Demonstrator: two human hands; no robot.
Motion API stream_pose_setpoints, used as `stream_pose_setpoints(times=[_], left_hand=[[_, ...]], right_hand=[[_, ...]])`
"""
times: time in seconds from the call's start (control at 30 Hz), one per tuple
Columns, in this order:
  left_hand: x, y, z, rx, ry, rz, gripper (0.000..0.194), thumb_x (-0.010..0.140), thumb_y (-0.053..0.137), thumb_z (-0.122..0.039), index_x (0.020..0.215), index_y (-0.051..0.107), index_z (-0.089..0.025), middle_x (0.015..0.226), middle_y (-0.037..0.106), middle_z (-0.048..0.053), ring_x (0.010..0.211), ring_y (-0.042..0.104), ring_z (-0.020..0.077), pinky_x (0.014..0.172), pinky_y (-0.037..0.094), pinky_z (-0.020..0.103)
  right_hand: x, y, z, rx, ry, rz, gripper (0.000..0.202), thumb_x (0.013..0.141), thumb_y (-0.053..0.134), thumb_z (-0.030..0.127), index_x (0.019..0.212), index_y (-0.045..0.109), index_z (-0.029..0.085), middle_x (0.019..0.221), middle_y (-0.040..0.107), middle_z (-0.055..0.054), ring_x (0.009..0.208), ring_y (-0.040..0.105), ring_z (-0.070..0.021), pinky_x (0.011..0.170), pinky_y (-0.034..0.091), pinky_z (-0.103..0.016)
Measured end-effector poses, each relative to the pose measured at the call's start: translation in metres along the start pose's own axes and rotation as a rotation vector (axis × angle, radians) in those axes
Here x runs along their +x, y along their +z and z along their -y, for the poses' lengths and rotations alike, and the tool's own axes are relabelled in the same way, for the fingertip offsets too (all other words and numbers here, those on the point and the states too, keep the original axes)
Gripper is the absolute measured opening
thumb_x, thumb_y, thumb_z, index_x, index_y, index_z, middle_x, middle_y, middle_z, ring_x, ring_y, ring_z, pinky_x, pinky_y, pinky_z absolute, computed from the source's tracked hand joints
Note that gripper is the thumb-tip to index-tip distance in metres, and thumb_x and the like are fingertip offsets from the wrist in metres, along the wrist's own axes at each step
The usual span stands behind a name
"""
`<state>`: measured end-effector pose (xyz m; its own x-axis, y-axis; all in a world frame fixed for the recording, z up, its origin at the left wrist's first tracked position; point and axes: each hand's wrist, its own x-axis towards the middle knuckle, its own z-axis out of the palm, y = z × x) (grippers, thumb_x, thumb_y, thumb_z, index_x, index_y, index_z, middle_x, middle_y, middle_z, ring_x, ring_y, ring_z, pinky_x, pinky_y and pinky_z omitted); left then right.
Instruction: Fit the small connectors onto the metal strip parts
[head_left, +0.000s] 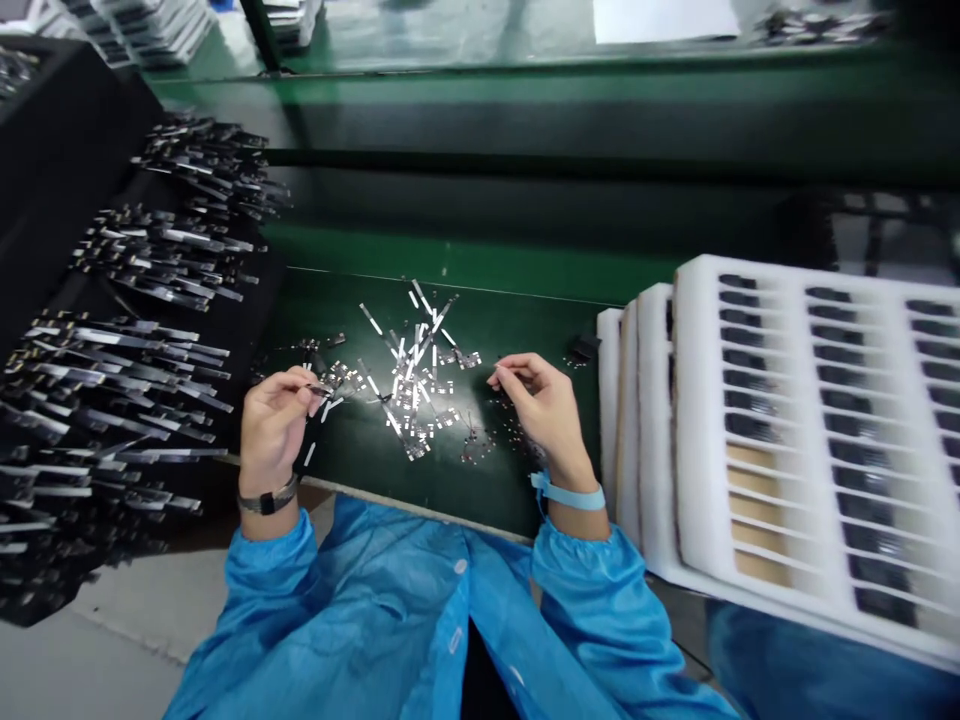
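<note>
My left hand (276, 418), with a watch on its wrist, pinches a small dark part (320, 390) between thumb and fingertips, left of the pile. My right hand (536, 405), with a light blue strap on its wrist, is closed in a pinch at the pile's right; whatever lies between its fingertips is too small to name. Between my hands, a loose pile of thin flex-cable parts (412, 385) with white strips is spread on the green work surface (450, 490). Small dark bits (517, 432) lie beside my right hand.
At the left, a black rack (56, 150) holds several bunches of strip-like parts (135, 370). White foam trays (795, 460) with dark pieces in slots stand at the right. A small black object (583, 347) lies near them. Behind runs a green ledge with a white sheet (664, 20).
</note>
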<state>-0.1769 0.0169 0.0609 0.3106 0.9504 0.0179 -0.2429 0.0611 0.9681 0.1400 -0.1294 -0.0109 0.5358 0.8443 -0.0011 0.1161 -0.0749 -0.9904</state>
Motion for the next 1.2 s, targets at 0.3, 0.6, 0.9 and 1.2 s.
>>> stream_pose_setpoints(times=[0.3, 0.6, 0.9, 1.2], left_hand=[[-0.002, 0.034, 0.004, -0.244, -0.058, 0.034, 0.076, 0.056, 0.103, -0.060, 0.067, 0.038, -0.021, 0.072, 0.024, -0.003, 0.061, 0.026, 0.0112, 0.048, 0.028, 0.025], [-0.010, 0.059, 0.035, -0.280, -0.051, 0.127, 0.087, 0.061, 0.092, -0.078, 0.067, 0.025, -0.023, 0.068, 0.011, -0.004, 0.060, 0.019, 0.0154, 0.048, 0.026, 0.032], [-0.004, 0.071, 0.030, -0.381, -0.150, 0.182, 0.085, 0.060, 0.099, -0.063, 0.069, 0.025, -0.023, 0.066, 0.014, -0.005, 0.059, 0.018, 0.0142, 0.049, 0.024, 0.030], [0.001, 0.079, 0.028, -0.389, -0.274, 0.248, 0.061, 0.061, 0.104, -0.046, 0.069, 0.049, -0.021, 0.066, 0.033, -0.003, 0.061, 0.034, 0.0117, 0.053, 0.036, 0.025]], right_hand=[[-0.002, -0.002, 0.000, -0.005, -0.011, -0.012, 0.025, 0.096, 0.075, 0.047, 0.099, 0.070, 0.023, 0.086, 0.077, -0.005, 0.082, 0.074, -0.0231, 0.075, 0.056, -0.038], [-0.002, -0.003, -0.003, -0.010, -0.021, -0.026, 0.028, 0.095, 0.077, 0.051, 0.098, 0.071, 0.023, 0.084, 0.077, -0.006, 0.080, 0.074, -0.0239, 0.074, 0.059, -0.039], [-0.001, -0.002, -0.004, -0.016, -0.017, -0.021, 0.026, 0.095, 0.076, 0.048, 0.098, 0.070, 0.023, 0.084, 0.077, -0.006, 0.080, 0.074, -0.0237, 0.073, 0.057, -0.038], [0.000, -0.001, -0.002, -0.015, -0.010, -0.009, 0.028, 0.095, 0.076, 0.050, 0.097, 0.070, 0.023, 0.084, 0.076, -0.005, 0.080, 0.073, -0.0232, 0.075, 0.057, -0.038]])
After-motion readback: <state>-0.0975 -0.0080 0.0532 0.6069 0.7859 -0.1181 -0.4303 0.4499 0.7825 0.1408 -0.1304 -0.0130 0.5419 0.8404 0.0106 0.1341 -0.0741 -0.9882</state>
